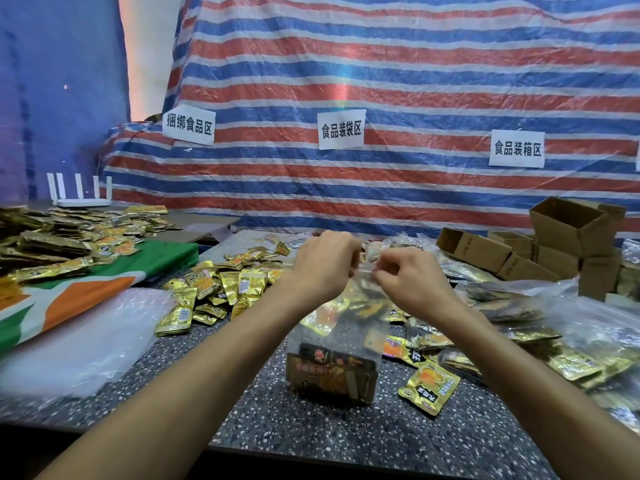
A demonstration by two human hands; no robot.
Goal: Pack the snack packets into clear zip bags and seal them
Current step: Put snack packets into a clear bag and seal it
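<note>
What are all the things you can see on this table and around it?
zip bag: one, clear, upright at centre, dark packets in its bottom
snack packets: many, gold, heaps on the left, centre and right
filled bags: several, clear, right side
plastic sheets: a stack, clear, front left
cloth: one, green, orange and white, left
boxes: several, brown, back right
router: one, white, back left
signs: at least three, white, on the tarp
tarp: one, red, blue and white stripes, behind the table
table: one, speckled grey, underneath
left hand: pinches the bag's top
right hand: pinches the bag's top
</note>
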